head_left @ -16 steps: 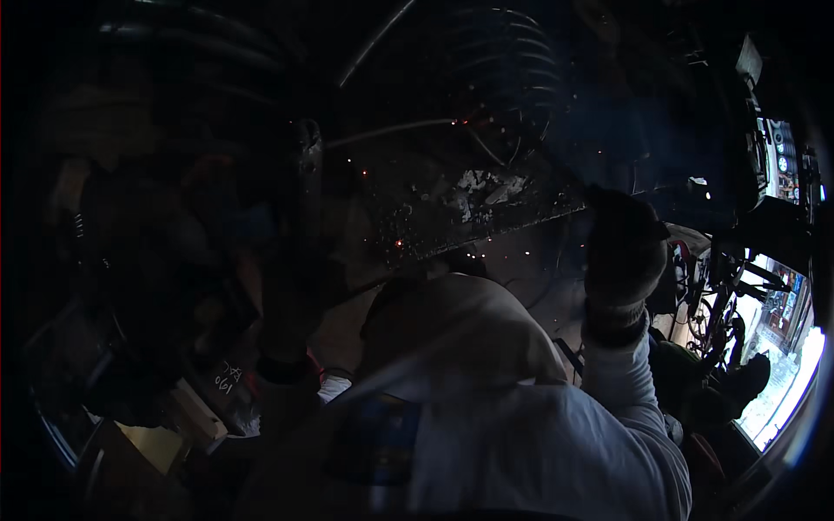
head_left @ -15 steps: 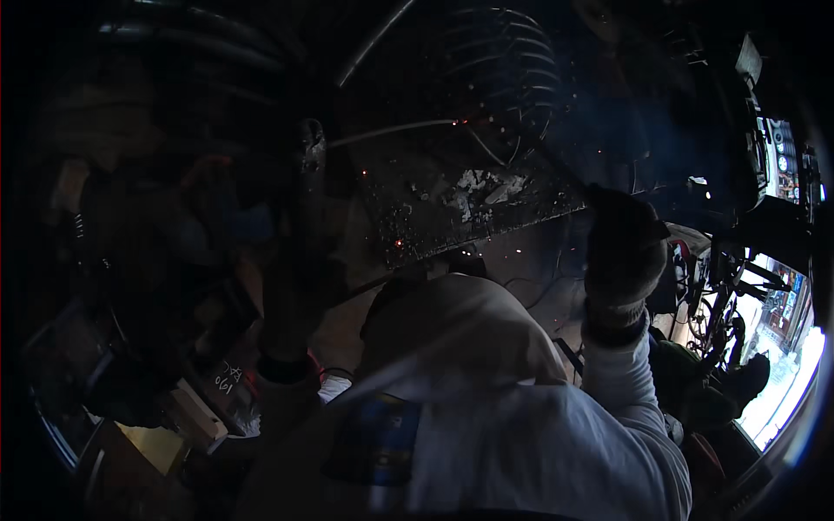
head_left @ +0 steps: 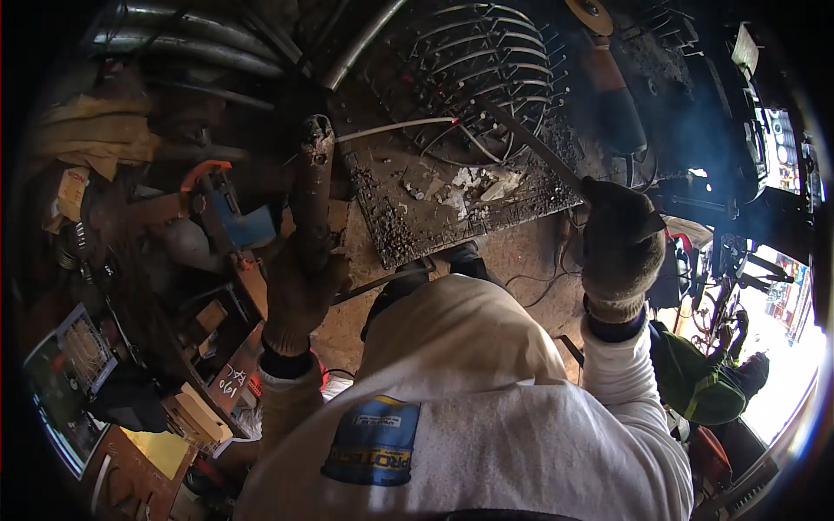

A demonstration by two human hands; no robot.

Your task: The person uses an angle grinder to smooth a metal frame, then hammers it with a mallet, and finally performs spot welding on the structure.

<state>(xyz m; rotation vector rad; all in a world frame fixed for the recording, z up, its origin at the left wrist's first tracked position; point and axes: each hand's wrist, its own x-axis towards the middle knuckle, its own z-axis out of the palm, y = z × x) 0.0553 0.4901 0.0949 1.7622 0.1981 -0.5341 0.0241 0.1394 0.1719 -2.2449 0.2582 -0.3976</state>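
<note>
On the metal table [head_left: 432,230] rests a wire frame [head_left: 525,66], near the glowing tip of a pale rod [head_left: 395,127]. The left hand [head_left: 300,282] is wrapped around the holder [head_left: 311,187] of this rod; the right hand [head_left: 622,252] grips a dark strip [head_left: 540,151], which points to the frame.

I wear a pale, off-white long-sleeved shirt [head_left: 521,451], loose and creased, with a blue and yellow printed patch [head_left: 373,438] at the lower middle of the frame. My left hand [head_left: 300,278] wears a brown work glove; my right hand [head_left: 624,247] has one of beige knit, darker toward the fingers. Dark bands [head_left: 615,328] circle both wrists. My shoes [head_left: 469,260] look dark.
</note>
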